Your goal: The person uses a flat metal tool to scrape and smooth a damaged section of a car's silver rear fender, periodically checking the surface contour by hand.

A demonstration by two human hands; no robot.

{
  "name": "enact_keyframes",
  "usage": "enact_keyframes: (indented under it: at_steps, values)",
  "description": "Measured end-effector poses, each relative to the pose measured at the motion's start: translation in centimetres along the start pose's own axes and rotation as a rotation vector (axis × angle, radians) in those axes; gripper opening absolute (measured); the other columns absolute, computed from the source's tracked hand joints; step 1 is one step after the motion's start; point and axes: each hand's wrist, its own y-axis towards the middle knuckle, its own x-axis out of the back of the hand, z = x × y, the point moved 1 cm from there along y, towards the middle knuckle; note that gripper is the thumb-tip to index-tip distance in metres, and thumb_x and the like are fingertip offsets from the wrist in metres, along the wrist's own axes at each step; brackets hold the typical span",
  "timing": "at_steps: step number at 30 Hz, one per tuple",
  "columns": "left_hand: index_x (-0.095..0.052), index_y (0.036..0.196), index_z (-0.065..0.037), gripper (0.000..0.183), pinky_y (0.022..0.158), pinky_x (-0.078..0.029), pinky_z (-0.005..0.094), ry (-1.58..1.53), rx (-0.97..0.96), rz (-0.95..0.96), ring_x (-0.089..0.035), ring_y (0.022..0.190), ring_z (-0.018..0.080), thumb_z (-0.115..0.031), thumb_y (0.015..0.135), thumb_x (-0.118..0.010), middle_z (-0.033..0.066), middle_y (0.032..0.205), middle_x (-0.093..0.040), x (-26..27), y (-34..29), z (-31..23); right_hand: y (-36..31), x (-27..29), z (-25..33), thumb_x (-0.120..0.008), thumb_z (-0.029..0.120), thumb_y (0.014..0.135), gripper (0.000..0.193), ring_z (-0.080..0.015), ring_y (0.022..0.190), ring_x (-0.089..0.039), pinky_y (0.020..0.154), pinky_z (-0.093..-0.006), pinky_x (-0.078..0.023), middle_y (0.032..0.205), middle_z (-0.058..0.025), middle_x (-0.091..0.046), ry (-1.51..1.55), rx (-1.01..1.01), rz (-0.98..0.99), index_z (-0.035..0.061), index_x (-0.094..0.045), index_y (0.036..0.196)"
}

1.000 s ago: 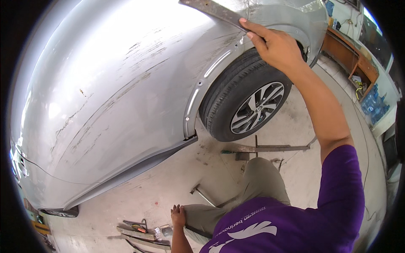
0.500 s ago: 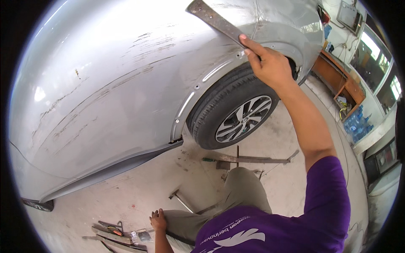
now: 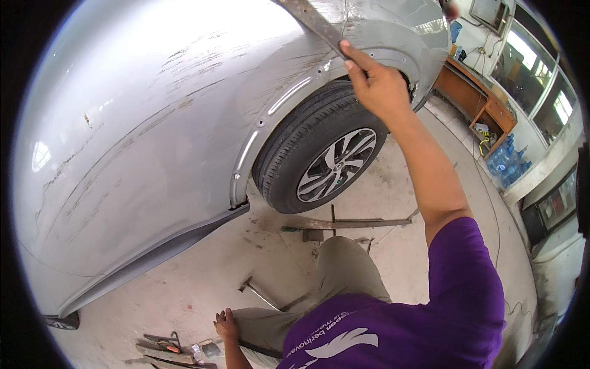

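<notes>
A flat, worn metal bar point(image 3: 316, 23) is gripped by my right hand point(image 3: 380, 89), thumb and fingers closed on its near end. The bar slants up and left across the silver car's side panel point(image 3: 153, 147), above the wheel arch, and its far end runs out of view. Whether it touches the panel, I cannot tell. Dark scratches streak the panel, and holes dot the arch edge. Below my right hand is the rear wheel point(image 3: 338, 165). Down at the lower left, my left hand point(image 3: 226, 324) rests on my bent knee, fingers loosely extended, holding nothing.
A hammer point(image 3: 261, 294) lies on the floor beside my leg. Long metal bars point(image 3: 356, 224) lie below the wheel. More tools point(image 3: 169, 350) are at the lower left. Against the right wall stand a wooden desk point(image 3: 473, 98) and blue water bottles point(image 3: 507, 161); a cable runs along the floor.
The whole view has shifted, so the car and my arms appear farther left and slightly higher. The bar's far end has left the frame. My right hand keeps its grip.
</notes>
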Motion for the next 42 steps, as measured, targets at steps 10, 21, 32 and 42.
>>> enact_keyframes:
  at_steps: [10, 21, 32, 42]
  values:
    - [-0.064, 0.128, 0.006, 0.068, 0.123, -0.018, 0.0509, 0.052, 0.008, 0.045, -0.040, 0.142, 0.0391, -0.053, 0.102, -0.043, 0.0256, 0.138, -0.058, 0.7, -0.3, -0.4, -0.4, 0.1, 0.0, -0.063, 0.031, 0.098, 0.037, -0.0299, 0.061, -0.065, 0.059, -0.0406, -0.052, 0.068, -0.0109, -0.066, -0.017, 0.179, -0.088, 0.0350, -0.062, 0.135]
    - [-0.068, 0.123, -0.001, 0.063, 0.119, -0.022, 0.0557, 0.056, -0.015, 0.004, -0.042, 0.138, 0.0448, -0.053, 0.102, -0.038, 0.0273, 0.136, -0.058, -0.1, 0.5, 0.9, -1.3, -3.4, 0.1, -0.062, 0.032, 0.097, 0.041, -0.0289, 0.061, -0.065, 0.057, -0.0401, -0.052, 0.067, -0.0072, -0.064, -0.050, 0.247, -0.123, 0.0373, -0.059, 0.137]
    - [-0.065, 0.128, 0.000, 0.062, 0.120, -0.021, 0.0547, 0.117, -0.028, 0.034, -0.041, 0.139, 0.0437, -0.050, 0.104, -0.037, 0.0247, 0.136, -0.060, 0.5, 0.3, -0.6, -0.9, 0.3, 1.5, -0.060, 0.031, 0.099, 0.042, -0.0295, 0.064, -0.065, 0.062, -0.0409, -0.054, 0.071, -0.0098, -0.066, 0.061, 0.148, -0.136, 0.0343, -0.056, 0.141]
    - [-0.066, 0.127, 0.001, 0.062, 0.121, -0.019, 0.0521, 0.085, 0.011, -0.010, -0.039, 0.143, 0.0391, -0.050, 0.104, -0.038, 0.0216, 0.139, -0.059, 0.5, -0.4, -0.8, -0.7, 0.3, 1.1, -0.057, 0.035, 0.100, 0.039, -0.0333, 0.068, -0.066, 0.067, -0.0432, -0.053, 0.072, -0.0140, -0.066, 0.108, 0.107, -0.097, 0.0367, -0.057, 0.140]
